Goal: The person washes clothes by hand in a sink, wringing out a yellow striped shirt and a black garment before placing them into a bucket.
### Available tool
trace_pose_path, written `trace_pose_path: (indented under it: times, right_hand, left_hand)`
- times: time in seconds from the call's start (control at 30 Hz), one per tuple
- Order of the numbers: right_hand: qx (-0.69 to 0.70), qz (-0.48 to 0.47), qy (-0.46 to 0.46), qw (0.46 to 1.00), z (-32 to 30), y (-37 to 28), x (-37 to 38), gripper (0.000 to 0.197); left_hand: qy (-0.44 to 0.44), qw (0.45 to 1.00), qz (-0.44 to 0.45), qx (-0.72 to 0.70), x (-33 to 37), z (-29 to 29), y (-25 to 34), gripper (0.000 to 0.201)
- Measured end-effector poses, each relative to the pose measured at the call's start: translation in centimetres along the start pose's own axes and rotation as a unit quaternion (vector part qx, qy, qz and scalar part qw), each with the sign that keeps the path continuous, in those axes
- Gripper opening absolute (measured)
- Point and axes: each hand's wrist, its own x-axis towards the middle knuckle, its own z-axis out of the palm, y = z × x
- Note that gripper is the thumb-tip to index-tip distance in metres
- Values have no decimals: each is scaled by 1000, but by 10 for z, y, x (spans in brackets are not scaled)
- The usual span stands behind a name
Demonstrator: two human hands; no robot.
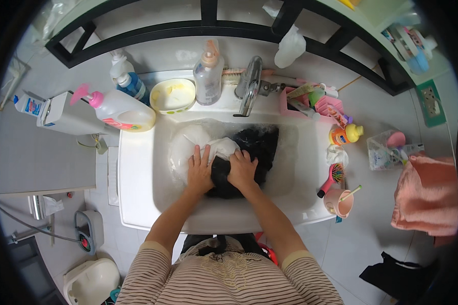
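Observation:
A white wet cloth (187, 138), puffed up in places, lies in the water of the white sink (137, 188). Against it on the right is a black wet cloth (259, 145); I cannot tell if the two are joined. My left hand (200, 172) rests with spread fingers where white meets black. Close beside it, my right hand (242, 170) has bent fingers closed on the end of the white cloth, over the black one. The chrome faucet (250, 86) stands behind the sink.
Along the left rim stand a pink-topped pump bottle (122, 109), a soap dish (173, 96) and a clear pump bottle (208, 76). Pink baskets (305, 104), a yellow-capped bottle (345, 134), a hairbrush (332, 179) and a pink cup (338, 203) line the right. A black rail (208, 30) crosses above.

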Motion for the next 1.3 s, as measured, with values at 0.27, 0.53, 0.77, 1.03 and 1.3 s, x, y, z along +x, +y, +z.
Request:
trace_pose_path:
  times: [0.27,0.53,0.77,1.03,1.3]
  right_hand:
    - [-92,25,-53,994,30,2,73,25]
    - [20,159,-91,983,99,38,122,26]
    - [13,-69,68,995,-4,22,53,36]
    - [374,-84,152,911,-104,11,-23,32]
    - [766,-134,142,612,-258,-34,-33,18]
  left_hand:
    - [15,965,-119,-233,18,72,-29,77]
    - [-242,925,-158,-247,47,83,-28,83]
    - [-137,896,-143,-398,37,32,-16,90]
    - [19,900,-82,-429,17,-8,19,107]
    - [-53,787,-40,-614,36,-147,61,86]
